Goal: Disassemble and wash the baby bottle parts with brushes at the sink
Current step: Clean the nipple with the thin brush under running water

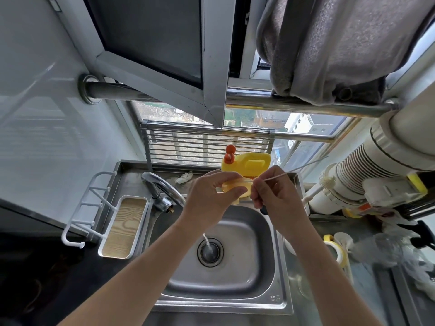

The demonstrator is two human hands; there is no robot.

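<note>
yellow jug (249, 164) | orange cap (229, 153) | wood-grain tray (124, 228) | grey cloth (329, 48)

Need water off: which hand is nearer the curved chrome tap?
Left. The left hand, holding a pale yellow part, is beside the curved chrome tap; the right hand, pinching a thin white brush, is farther right.

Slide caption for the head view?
Left hand holds a pale yellow plastic bottle part over the stainless steel sink; right hand pinches a thin white brush at it.

pale yellow bottle part (231, 188) held up over the steel sink (247, 231), skinny white straw brush (277, 176) poking at it from the right, bristly white bottle brush (326, 181) propped just past the sink's right edge
</note>
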